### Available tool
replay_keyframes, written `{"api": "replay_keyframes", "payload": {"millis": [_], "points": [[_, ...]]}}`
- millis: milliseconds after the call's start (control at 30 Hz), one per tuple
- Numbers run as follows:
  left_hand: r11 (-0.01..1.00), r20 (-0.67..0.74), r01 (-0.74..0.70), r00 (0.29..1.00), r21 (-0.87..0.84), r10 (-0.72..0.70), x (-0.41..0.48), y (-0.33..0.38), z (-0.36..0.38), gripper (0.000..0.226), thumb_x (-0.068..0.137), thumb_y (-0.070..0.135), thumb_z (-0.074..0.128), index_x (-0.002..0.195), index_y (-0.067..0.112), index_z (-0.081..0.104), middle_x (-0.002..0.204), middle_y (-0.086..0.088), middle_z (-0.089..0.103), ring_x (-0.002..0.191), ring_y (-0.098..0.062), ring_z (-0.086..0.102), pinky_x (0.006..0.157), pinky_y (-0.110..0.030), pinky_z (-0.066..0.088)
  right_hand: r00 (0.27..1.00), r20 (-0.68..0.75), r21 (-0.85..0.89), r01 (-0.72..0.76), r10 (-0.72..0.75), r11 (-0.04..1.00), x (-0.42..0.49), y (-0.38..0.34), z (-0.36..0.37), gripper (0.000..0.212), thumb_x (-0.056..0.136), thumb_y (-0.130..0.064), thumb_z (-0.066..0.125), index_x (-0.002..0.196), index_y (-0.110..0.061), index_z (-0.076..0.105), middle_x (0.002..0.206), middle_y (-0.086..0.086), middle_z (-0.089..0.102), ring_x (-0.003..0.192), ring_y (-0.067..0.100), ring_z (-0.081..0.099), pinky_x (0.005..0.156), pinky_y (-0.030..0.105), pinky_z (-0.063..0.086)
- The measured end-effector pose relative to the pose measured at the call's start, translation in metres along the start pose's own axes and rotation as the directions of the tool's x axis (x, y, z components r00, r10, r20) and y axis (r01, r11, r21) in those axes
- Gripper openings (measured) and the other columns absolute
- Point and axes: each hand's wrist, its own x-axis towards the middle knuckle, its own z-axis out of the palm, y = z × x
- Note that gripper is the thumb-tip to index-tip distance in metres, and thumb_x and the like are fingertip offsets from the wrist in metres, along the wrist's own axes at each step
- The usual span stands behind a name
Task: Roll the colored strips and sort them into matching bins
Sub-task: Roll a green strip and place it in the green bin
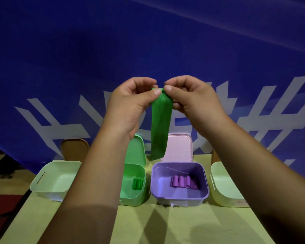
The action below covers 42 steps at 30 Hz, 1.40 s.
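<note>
Hanging from both hands, the green strip (161, 124) dangles in the air over the row of bins, its top edge caught between them and its loose end reaching down in front of the two raised lids. The left hand (128, 106) pinches the top left corner between thumb and forefinger, and the right hand (192, 103) pinches the top right corner the same way, so the thumbs nearly meet above the strip. The top edge looks folded or just curled over; the rest of the strip hangs flat with a slight twist. Below it on the table (148, 224) sit the green bin (134, 199) and, just beside it on the right, the purple bin (180, 199). A couple of green rolls (137, 184) lie in the green bin, and several purple rolls (183, 181) lie side by side in the purple one. The green lid (136, 150) and the pink lid (180, 148) stand up behind their bins. A pale bin (48, 184) sits at the far left with a brown lid (74, 148) upright behind it, and another pale bin (224, 191) at the far right is partly hidden by the right forearm. A blue banner (148, 41) with white marks fills the background.
</note>
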Motion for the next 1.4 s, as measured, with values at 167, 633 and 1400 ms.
{"api": "replay_keyframes", "payload": {"millis": [167, 633, 1400], "points": [[0.997, 0.009, 0.050, 0.999, -0.051, -0.050, -0.006, 0.003, 0.002, 0.027, 0.094, -0.007, 0.075, 0.120, 0.001, 0.072, 0.112, -0.020, 0.075, 0.105, -0.029, 0.078, 0.094, -0.038, 0.064, 0.998, -0.003, -0.033, 0.060, -0.060, 0.998, -0.001, -0.002, 0.001, 0.013, 0.099, -0.010, 0.075, 0.112, -0.014, 0.076, 0.092, 0.009, 0.073, 0.088, 0.020, 0.072, 0.088, 0.041, 0.063], [0.999, -0.031, 0.006, 0.999, 0.038, -0.005, -0.024, 0.004, 0.009, 0.016, 0.094, -0.001, 0.078, 0.109, 0.004, 0.076, 0.107, -0.020, 0.079, 0.102, -0.034, 0.079, 0.095, -0.046, 0.064, 0.999, 0.025, -0.022, 0.038, -0.038, 0.999, -0.019, -0.006, -0.003, 0.019, 0.099, -0.011, 0.074, 0.117, -0.014, 0.073, 0.110, 0.014, 0.077, 0.107, 0.027, 0.077, 0.098, 0.047, 0.063], [0.999, -0.049, 0.001, 0.999, 0.038, 0.001, -0.056, -0.013, -0.011, 0.018, 0.095, 0.001, 0.078, 0.111, 0.009, 0.078, 0.108, -0.015, 0.080, 0.110, -0.038, 0.077, 0.102, -0.051, 0.062, 1.000, 0.008, 0.011, -0.004, 0.004, 1.000, -0.051, 0.003, 0.016, 0.017, 0.098, -0.007, 0.074, 0.113, -0.013, 0.072, 0.098, 0.015, 0.070, 0.095, 0.025, 0.071, 0.093, 0.052, 0.062]]}}
